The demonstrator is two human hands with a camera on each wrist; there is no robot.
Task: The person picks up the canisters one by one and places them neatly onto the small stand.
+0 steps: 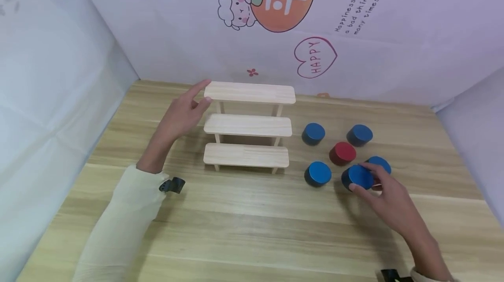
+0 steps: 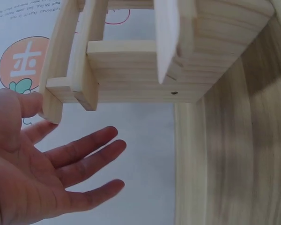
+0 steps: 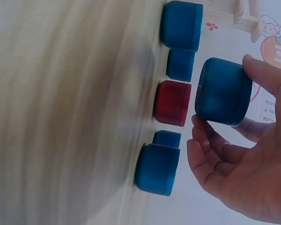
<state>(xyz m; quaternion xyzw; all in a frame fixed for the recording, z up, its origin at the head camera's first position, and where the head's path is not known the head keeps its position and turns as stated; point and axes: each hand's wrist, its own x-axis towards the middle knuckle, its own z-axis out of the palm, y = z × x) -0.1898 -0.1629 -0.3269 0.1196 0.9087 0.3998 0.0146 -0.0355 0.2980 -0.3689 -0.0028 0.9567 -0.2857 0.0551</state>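
Note:
A three-tier wooden display stand is at the middle of the table. At the left end of its top board, my left hand pinches the board between thumb and index finger. In the left wrist view the other fingers of that hand are spread apart beside the stand. My right hand grips a round blue tin by its sides. The right wrist view shows this tin raised off the table, thumb on one side and fingers on the other.
Right of the stand, a red tin stands among several blue tins, including one at the back and one nearer the front. Another blue tin is partly behind my right hand. Printed white cloth hangs behind the wooden table.

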